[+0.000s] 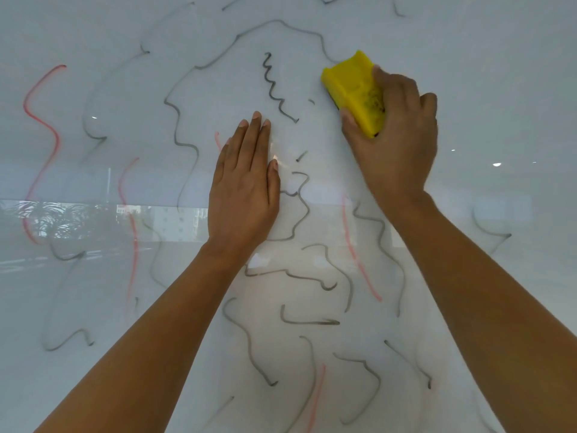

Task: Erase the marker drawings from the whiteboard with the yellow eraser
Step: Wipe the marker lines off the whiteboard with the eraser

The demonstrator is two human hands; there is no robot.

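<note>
Yellow rectangular foam eraser [354,92] sits pressed against the glossy white whiteboard [499,89], gripped in the right hand [396,135] near the top, just right of a dark black zigzag marker line [276,89]. The left hand [246,185] lies flat and spread on the board, holding nothing. Firm, overlapping strokes leftward would serve best (many grey and red squiggles remain below).

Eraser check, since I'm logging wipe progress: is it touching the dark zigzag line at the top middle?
Apart. The head view shows bare white board between the eraser in the right hand and the zigzag.
</note>
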